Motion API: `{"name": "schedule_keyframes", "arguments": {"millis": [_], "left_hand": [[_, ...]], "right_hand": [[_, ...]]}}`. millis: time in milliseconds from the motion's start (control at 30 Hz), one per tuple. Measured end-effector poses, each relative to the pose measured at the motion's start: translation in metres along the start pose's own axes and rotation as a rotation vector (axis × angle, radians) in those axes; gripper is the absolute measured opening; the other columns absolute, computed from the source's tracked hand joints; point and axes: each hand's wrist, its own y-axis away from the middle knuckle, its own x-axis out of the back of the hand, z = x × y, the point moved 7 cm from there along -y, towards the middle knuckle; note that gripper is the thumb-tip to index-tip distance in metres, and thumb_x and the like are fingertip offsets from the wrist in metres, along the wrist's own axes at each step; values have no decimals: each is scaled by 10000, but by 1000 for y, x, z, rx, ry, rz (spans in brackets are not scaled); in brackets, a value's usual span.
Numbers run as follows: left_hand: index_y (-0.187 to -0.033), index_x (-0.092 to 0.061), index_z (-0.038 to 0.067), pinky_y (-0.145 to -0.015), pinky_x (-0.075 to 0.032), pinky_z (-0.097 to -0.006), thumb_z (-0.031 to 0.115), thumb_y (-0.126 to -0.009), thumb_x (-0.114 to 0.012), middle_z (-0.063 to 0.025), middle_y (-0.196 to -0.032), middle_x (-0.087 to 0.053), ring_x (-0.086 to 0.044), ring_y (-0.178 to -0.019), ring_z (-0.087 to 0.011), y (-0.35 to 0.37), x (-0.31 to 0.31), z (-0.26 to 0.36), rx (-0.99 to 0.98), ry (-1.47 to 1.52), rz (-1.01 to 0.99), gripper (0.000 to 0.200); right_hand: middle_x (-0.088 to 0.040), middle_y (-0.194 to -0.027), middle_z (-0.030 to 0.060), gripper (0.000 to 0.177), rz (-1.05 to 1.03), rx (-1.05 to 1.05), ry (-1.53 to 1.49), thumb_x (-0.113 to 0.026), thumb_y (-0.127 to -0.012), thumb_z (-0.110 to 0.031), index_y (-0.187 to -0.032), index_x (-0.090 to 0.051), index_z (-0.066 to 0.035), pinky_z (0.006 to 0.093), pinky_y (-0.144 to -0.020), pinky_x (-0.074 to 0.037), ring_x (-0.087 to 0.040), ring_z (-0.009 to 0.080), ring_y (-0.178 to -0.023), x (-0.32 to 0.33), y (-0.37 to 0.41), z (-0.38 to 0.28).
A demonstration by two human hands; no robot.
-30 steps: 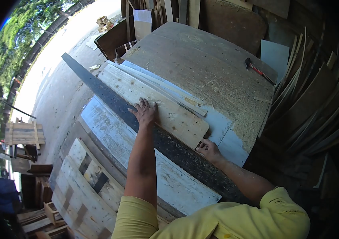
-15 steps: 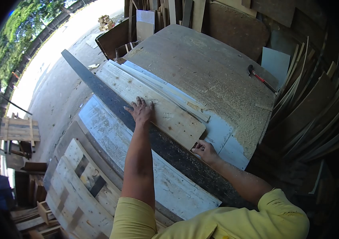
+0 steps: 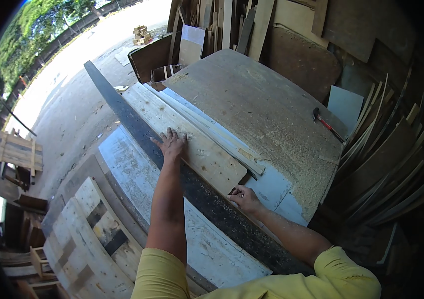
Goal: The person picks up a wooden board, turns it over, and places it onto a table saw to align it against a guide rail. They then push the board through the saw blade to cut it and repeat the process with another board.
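Plank [image 3: 207, 159] under flat left hand [image 3: 172, 143], dark board [image 3: 122, 107] alongside, hammer [image 3: 327, 124] apart

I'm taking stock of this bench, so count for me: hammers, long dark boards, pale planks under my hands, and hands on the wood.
Hammer: 1
Long dark board: 1
Pale plank: 1
Hands: 2, the left hand flat on the plank and the right hand at its near end
Total: 5

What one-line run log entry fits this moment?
left hand: flat on pale plank | right hand: at plank's near end | dark board: alongside plank | hammer: on sawdusty table
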Motion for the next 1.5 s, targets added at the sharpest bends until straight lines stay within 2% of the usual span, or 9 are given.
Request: {"name": "schedule_keyframes", "arguments": {"millis": [167, 333, 433, 667, 867, 1000, 1133, 1300, 1500], "left_hand": [[-1509, -261, 36, -1094, 85, -696, 596, -963, -288, -88, -1615, -139, -35, -1487, -361, 5, -3, -17, 5, -21, 46, 782], [-1472, -303, -30, -1112, 61, -655, 496, -889, -527, -179, -1608, -91, 53, -1488, -362, 115, 3, 2, 35, 324, 338, 816], [-1481, -268, -42, -1097, 90, -659, 490, -906, -535, -217, -1602, -64, 83, -1486, -362, 192, -27, 21, 90, 453, 188, 828], [-1481, -299, -19, -1082, 116, -676, 539, -945, -412, -197, -1602, -110, 57, -1487, -367, 232, -48, 56, 87, 412, 160, 781], [-1497, -244, -22, -1066, 127, -700, 542, -891, -489, -209, -1602, -84, 59, -1482, -390, 235, -49, 62, 78, 335, 113, 863], [-1495, -231, -35, -1054, 127, -718, 462, -856, -537, -219, -1601, -71, 61, -1482, -394, 233, -53, 68, 122, 306, 146, 866], [-1475, -231, -67, -1097, 99, -679, 230, -849, -498, -241, -1576, -155, -7, -1477, -414, 228, -61, 74, 167, 457, 253, 743], [-1463, -265, -7, -1144, 21, -626, 91, -838, -465, -253, -1499, -322, -170, -1437, -463, 233, -53, 76, 198, 734, 480, 664], [-1463, -307, 96, -1144, -14, -625, 50, -829, -474, -250, -1464, -380, -214, -1436, -421, 279, -51, 90, 141, 850, 566, 657]], "right_hand": [[-579, -722, 26, 299, -151, -151, -119, -703, -876, -305, -932, -586, -36, 245, -527, -450, -533, 101, -577, -26, -39, -17], [-605, -847, 58, 338, -135, -180, -160, -674, -890, -348, -997, -607, -35, 268, -636, -514, -616, 141, -749, -49, -77, -44], [-620, -898, 109, 441, -38, -222, -625, -692, -872, -340, -1066, -528, 20, 308, -538, -534, -660, 218, -681, -52, -102, -30], [-579, -869, 90, 391, 202, -362, -692, -685, -865, -340, -1044, -472, -65, 322, -500, -530, -642, 199, -646, -54, -103, -30], [-560, -851, 28, 444, 210, -366, -581, -729, -799, -499, -1005, -555, -146, 416, -666, -434, -560, 196, -807, -53, -117, -50], [-585, -902, 43, 548, -19, -415, -739, -758, -741, -569, -1083, -574, -182, 415, -710, -417, -545, 201, -808, -69, -133, -97], [-634, -1007, 20, 527, 48, -240, -765, -796, -759, -399, -1154, -577, -128, 401, -703, -489, -610, 203, -723, -55, -138, -134], [-642, -1062, 121, 494, 215, 79, -883, -762, -720, -65, -1174, -582, 12, 380, -771, -560, -661, 259, -923, 36, -65, -154], [-600, -1153, 140, 548, 447, 511, -475, -739, -743, -51, -1240, -533, 52, 349, -922, -477, -612, 253, -1020, 226, 111, -189]]}}
